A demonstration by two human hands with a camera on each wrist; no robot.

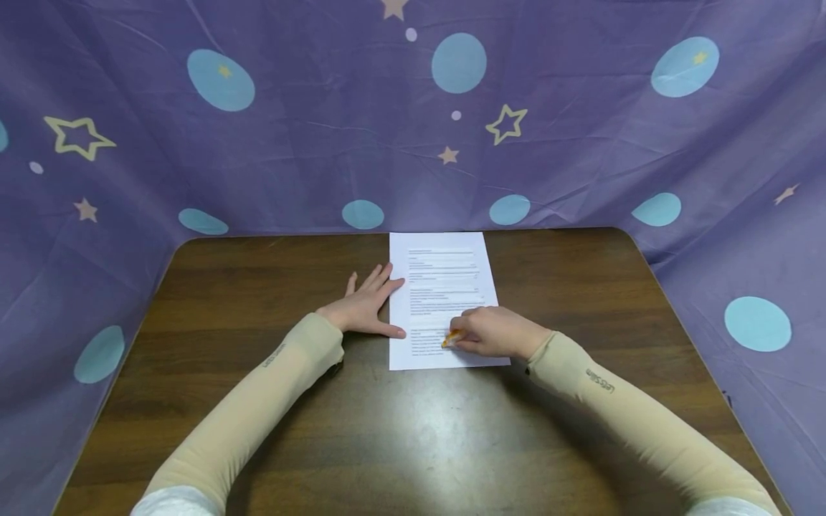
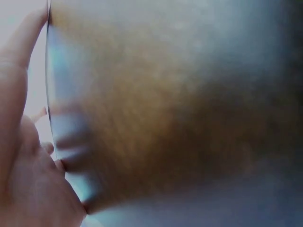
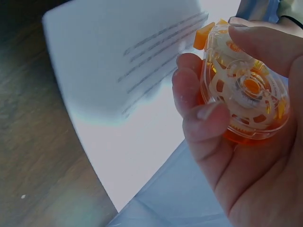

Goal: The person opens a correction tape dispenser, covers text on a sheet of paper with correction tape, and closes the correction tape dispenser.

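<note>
A printed sheet of white paper lies flat at the far middle of the table. My left hand rests at its left edge with fingers spread, thumb and fingertips on the margin. My right hand is over the lower right of the page and grips an orange correction tape, its tip close over the bottom lines of print. In the right wrist view, the clear case of the correction tape shows its inner wheels, with thumb and curled fingers around it. The left wrist view is mostly blurred tabletop beside the left hand.
A dark brown wooden table spreads around the paper. Behind it and at both sides hangs a purple curtain with stars and blue dots, close to the far edge of the sheet. Beige sleeves cover both forearms.
</note>
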